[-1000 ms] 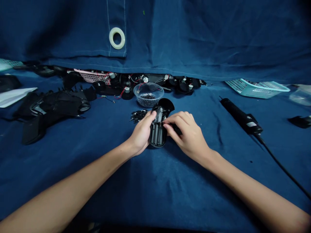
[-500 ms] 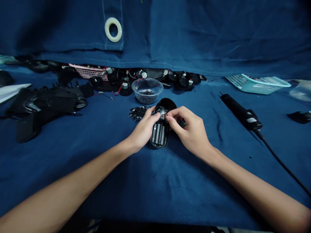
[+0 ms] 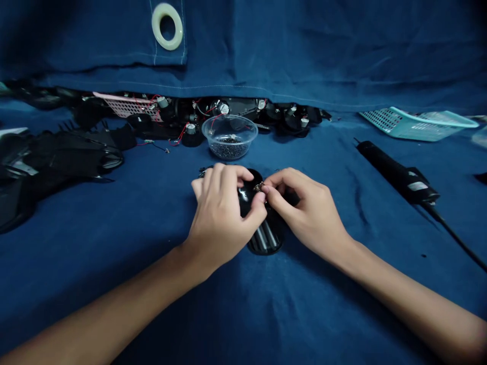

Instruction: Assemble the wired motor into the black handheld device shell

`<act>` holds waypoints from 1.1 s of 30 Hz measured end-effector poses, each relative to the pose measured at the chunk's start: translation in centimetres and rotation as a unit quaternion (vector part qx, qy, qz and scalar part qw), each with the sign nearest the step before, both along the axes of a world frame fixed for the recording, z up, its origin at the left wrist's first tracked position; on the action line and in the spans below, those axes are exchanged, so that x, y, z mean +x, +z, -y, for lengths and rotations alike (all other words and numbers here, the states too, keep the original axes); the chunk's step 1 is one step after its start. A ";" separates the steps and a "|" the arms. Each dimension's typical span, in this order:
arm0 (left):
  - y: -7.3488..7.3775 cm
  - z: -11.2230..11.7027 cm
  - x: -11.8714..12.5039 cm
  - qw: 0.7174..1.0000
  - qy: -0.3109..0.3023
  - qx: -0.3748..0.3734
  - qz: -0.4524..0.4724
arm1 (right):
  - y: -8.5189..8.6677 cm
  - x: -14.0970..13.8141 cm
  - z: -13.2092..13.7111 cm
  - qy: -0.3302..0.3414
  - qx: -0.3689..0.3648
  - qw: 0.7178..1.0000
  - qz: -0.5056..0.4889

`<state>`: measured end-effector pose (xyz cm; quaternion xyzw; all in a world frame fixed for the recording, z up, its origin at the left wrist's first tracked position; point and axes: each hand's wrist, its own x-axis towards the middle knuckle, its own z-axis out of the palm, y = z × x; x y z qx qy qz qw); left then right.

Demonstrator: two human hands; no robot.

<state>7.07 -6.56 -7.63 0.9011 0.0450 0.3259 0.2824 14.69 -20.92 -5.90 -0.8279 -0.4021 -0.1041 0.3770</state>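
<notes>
A black plastic housing (image 3: 266, 235) with ribbed battery slots lies on the blue cloth in the middle. My left hand (image 3: 222, 218) wraps over its upper half, fingers curled around it. My right hand (image 3: 304, 213) comes in from the right, thumb and forefinger pinched on a small metal part (image 3: 259, 187) at the top of the housing. Both hands touch each other at that spot. Most of the housing is hidden under my fingers.
A clear bowl (image 3: 229, 136) of small dark screws stands just behind. Black parts with red wires and motors (image 3: 213, 114) line the back, more black shells (image 3: 57, 159) at the left. An electric screwdriver (image 3: 397, 175) with cable lies right, a teal basket (image 3: 418, 124) beyond it.
My left hand has moved from the housing's left side up over its top. The housing has turned and slid nearer to me. My right-hand pinch stays on the small metal part.
</notes>
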 end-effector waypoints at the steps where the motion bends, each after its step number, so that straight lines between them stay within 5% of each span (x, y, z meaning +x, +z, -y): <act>1: -0.1 0.0 0.0 1.000 -0.026 -0.005 -0.016 | 0.0 0.0 0.0 -0.001 0.001 1.000 0.000; 6: -0.6 -0.3 0.5 0.996 -0.080 -0.042 -0.025 | -0.1 0.3 0.2 -0.004 -0.002 1.000 0.000; 33: -0.5 -0.5 0.6 0.997 -0.065 -0.016 0.028 | -0.1 0.1 0.1 0.026 -0.040 0.997 0.057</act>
